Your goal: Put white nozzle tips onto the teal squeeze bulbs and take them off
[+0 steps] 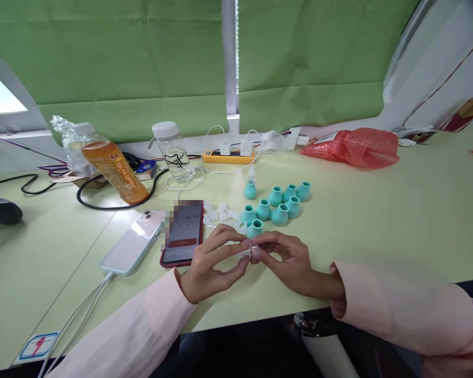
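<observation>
Near the front of the table, my left hand and my right hand meet fingertip to fingertip. Between them they pinch a small clear plastic piece, mostly covered by the fingers. Just beyond the hands stand several teal rubber bulbs with open necks. One teal bulb behind the others has a translucent tip fitted upright in its neck. A loose heap of small translucent plastic pieces lies left of the bulbs, partly hidden by my left hand.
Left of my hands lie a red-cased phone and a pale phone with a white cable. Behind are a tilted bottle of orange drink, a clear water bottle, a power strip and a red bubble-wrap package.
</observation>
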The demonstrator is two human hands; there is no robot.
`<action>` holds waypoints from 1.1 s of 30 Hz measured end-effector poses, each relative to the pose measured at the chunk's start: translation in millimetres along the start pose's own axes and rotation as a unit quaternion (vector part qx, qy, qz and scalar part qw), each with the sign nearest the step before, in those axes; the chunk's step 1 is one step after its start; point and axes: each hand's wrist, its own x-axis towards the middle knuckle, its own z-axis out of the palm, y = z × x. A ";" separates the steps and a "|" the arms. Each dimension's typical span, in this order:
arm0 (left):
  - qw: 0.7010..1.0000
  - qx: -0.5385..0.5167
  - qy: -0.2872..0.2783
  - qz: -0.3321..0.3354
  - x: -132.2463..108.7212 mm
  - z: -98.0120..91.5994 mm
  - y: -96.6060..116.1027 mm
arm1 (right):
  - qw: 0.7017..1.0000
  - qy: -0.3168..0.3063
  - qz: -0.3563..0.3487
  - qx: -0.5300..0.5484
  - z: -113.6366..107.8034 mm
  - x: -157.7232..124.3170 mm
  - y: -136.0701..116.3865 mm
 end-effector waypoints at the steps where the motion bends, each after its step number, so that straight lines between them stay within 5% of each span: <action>1: 1.000 -0.006 -0.001 -0.006 -0.3 -0.7 0.5 | 1.000 0.003 -0.006 -0.003 0.1 -0.4 -0.2; 4: 0.998 -0.039 -0.006 -0.052 -2.5 -4.4 1.9 | 0.998 0.020 -0.046 -0.042 -0.4 -0.9 -0.5; 7: 0.980 -0.109 -0.006 -0.166 -4.6 -8.6 2.8 | 0.990 0.010 -0.114 -0.083 -1.8 0.7 -1.9; 14: 0.867 -0.309 -0.065 -0.385 4.7 -9.7 6.5 | 0.954 -0.040 -0.239 -0.179 -6.1 6.1 -9.6; 24: 0.852 -0.373 -0.097 -0.355 3.7 -8.0 8.8 | 0.939 -0.004 -0.254 -0.232 -11.2 7.9 -14.0; 29: 0.778 -0.484 -0.038 -0.400 4.7 -7.1 1.9 | 0.952 0.053 -0.166 -0.250 -21.4 19.7 -8.3; 33: 0.737 -0.533 -0.018 -0.415 5.4 -10.3 -1.8 | 0.906 0.001 -0.107 -0.410 -24.9 28.3 5.0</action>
